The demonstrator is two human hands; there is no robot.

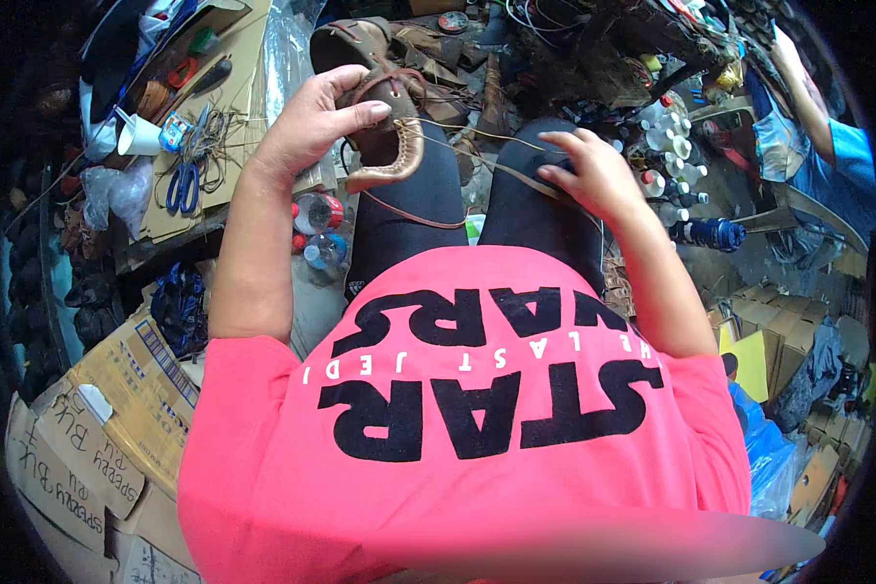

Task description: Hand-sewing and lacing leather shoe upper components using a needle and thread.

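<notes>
My left hand (307, 122) is closed round a brown leather shoe (380, 144), its thumb lying along the side above my left thigh. Reddish laces are threaded through the shoe's upper, and pale stitching edges the curved opening at its near end. From the shoe a thin tan leather lace (487, 159) stretches across to the right, over my thighs. My right hand (603, 173) is above my right thigh with bent fingers closed on the lace; the exact pinch is partly hidden. A loop of lace hangs over my left thigh below the shoe.
To the left, cardboard carries blue-handled scissors (183, 187), a white cup (139, 134) and a bundle of cords. Plastic bottles (321, 216) stand by my left leg. Several small bottles (667, 146) are grouped on the right. Another person's arm (806, 97) shows at far right.
</notes>
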